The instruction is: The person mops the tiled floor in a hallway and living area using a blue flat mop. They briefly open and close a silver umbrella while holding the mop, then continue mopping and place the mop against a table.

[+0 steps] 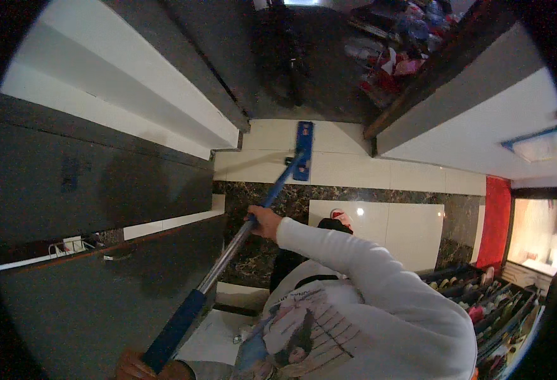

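Observation:
A flat mop's blue rectangular head (303, 166) lies on the cream floor tiles near the doorway ahead. Its pole (227, 256), blue toward the head and bare metal farther up, slants down to the lower left. My right hand (265, 221) grips the pole partway along, at a blue section. At the bottom edge, my left hand (152, 366) is wrapped around the end of the blue grip (176, 330); part of this hand is cut off by the frame. My foot, in red and white footwear (341, 217), shows below the right forearm.
Door frame posts (397, 107) flank a dark area ahead, where a jumbled pile (397, 61) lies at the right. Dark marbled tile (354, 194) bands the floor. A rack of shoes (482, 304) stands at lower right, near a red panel (494, 221) and a lit room.

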